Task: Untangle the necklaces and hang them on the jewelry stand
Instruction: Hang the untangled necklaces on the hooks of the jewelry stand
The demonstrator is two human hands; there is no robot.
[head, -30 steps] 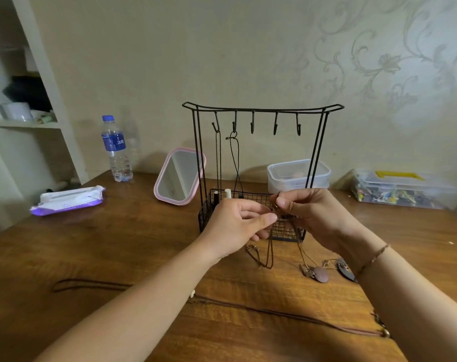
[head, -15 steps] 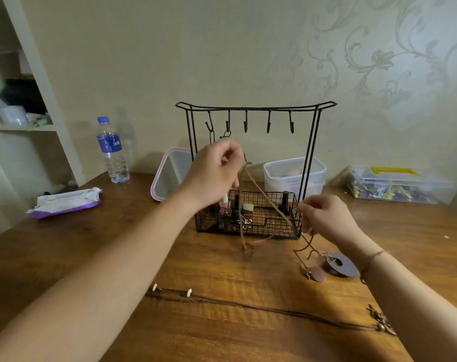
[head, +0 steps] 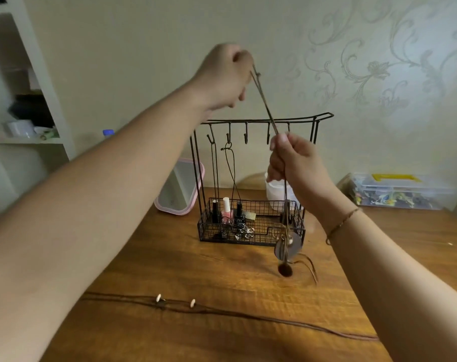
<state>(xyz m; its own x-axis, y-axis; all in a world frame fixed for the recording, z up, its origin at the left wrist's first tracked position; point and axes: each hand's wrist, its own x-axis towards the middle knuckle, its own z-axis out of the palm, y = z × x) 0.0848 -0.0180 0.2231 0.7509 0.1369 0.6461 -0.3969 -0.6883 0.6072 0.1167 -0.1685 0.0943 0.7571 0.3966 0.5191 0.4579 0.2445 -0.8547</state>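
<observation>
My left hand (head: 223, 77) is raised high above the black wire jewelry stand (head: 251, 178) and pinches the top of a brown cord necklace (head: 264, 103). The cord runs taut down to my right hand (head: 295, 165), which grips it in front of the stand's hooks. Below that hand the cord hangs with its disc pendants (head: 287, 248) dangling just over the table. Two cords hang from the stand's left hooks (head: 228, 158). Another brown cord necklace with pale beads (head: 175, 303) lies along the table's front.
The stand's wire basket (head: 251, 231) holds small bottles and trinkets. A pink-rimmed mirror (head: 180, 189) leans at its left, with a white tub (head: 277, 192) behind. A clear plastic box (head: 397, 192) sits at the far right. Shelves (head: 26, 100) stand at the left.
My left hand has risen from basket height to well above the stand, pulling the cord taut. My right hand moved up along the cord, and the pendants have lifted off the table.
</observation>
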